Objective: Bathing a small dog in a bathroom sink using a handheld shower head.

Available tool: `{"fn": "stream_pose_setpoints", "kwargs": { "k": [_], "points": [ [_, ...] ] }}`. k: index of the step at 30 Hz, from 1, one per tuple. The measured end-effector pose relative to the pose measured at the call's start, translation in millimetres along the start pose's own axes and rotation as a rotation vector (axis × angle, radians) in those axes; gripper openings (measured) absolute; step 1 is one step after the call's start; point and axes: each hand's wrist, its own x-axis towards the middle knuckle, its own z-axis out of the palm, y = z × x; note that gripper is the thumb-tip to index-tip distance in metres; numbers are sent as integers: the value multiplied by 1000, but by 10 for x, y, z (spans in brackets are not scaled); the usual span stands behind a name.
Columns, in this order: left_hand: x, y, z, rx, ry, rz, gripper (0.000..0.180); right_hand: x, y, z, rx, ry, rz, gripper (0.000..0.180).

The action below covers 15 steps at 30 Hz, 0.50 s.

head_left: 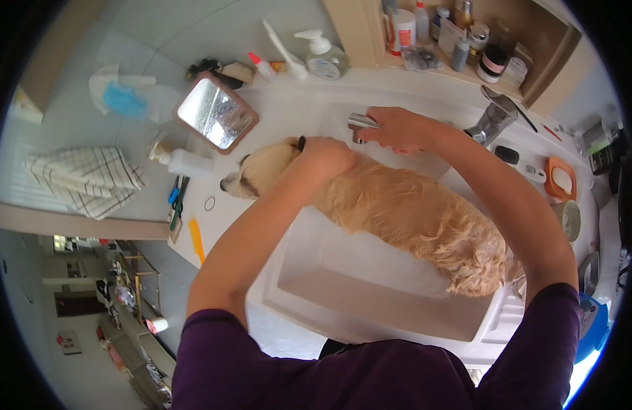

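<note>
A small tan dog [405, 212] stands in a white sink basin [343, 287], its head toward the left rim. My left hand [323, 156] rests closed on the back of the dog's neck, by a dark collar. My right hand [398, 128] grips a chrome shower head [360, 123] just above the dog's shoulders. No water stream is visible.
A chrome faucet [493, 123] stands at the basin's far right. A framed mirror [217, 113], a white spray bottle [183, 162], a pump bottle [323, 58], combs and scissors lie on the counter at left. A shelf of bottles [459, 41] is behind. A checked towel [84, 179] lies far left.
</note>
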Motion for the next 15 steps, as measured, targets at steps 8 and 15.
{"fn": "stream_pose_setpoints", "kwargs": {
  "k": [8,15],
  "points": [
    [-305,46,115,-415,207,464,39,138,222,-17,110,-96,-22,41],
    [214,575,15,-536,-347,136,38,238,320,-13,-10,-166,22,42]
  ]
}}
